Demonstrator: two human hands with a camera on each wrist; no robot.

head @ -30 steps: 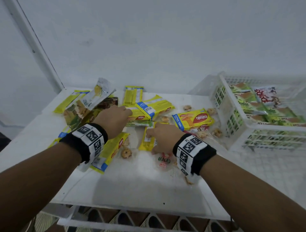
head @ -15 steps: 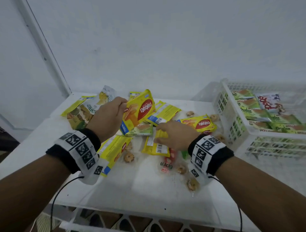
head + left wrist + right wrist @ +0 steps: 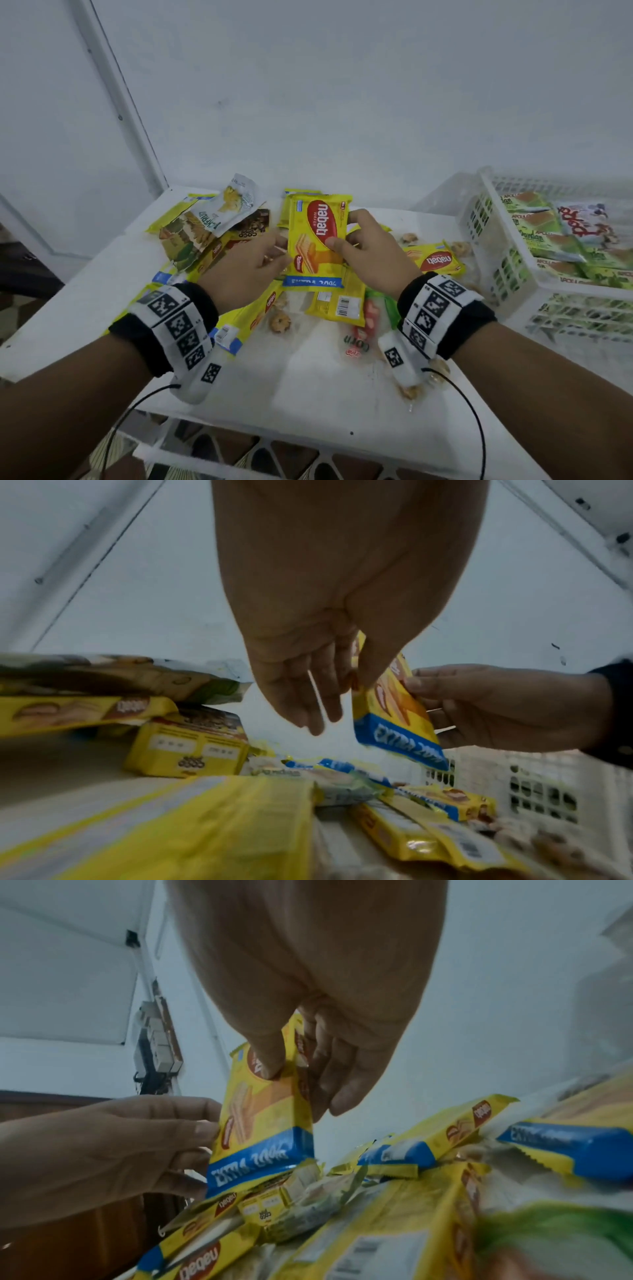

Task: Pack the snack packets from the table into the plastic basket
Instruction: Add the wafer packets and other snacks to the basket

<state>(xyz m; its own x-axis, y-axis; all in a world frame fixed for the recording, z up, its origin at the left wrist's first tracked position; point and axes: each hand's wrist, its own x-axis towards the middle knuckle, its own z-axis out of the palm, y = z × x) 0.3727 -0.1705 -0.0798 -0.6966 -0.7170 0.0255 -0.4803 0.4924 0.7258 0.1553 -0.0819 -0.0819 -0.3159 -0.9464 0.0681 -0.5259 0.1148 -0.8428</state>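
Holding up a yellow wafer packet (image 3: 317,240) above the tabletop (image 3: 308,383), both hands meet in the middle of the head view. The right hand (image 3: 371,251) pinches the packet's right edge, with the thumb on the front and the other fingers behind it. In the right wrist view the thumb presses on the red logo and the fingers (image 3: 342,1069) curl at the back. The left hand (image 3: 246,270) is at the packet's left edge. Its fingers are nearly straight and loose. In the left wrist view its thumb lies against the packet's edge, but I cannot tell if it really grips. The packet stands upright, with a blue band along its bottom.

Under the hands, many more snack packets lie in a messy pile on the tabletop. Another yellow wafer packet (image 3: 436,260) lies flat to the right, near the basket. A yellow packet with its barcode side up (image 3: 337,301) lies just below the held one. A white and green packet (image 3: 224,209) leans on top of the pile at the back left. Small clear bags of round cookies (image 3: 279,322) lie among them.

The white plastic basket (image 3: 479,240) sits at the right side of the tabletop. Green packets (image 3: 544,236) already lie inside it.
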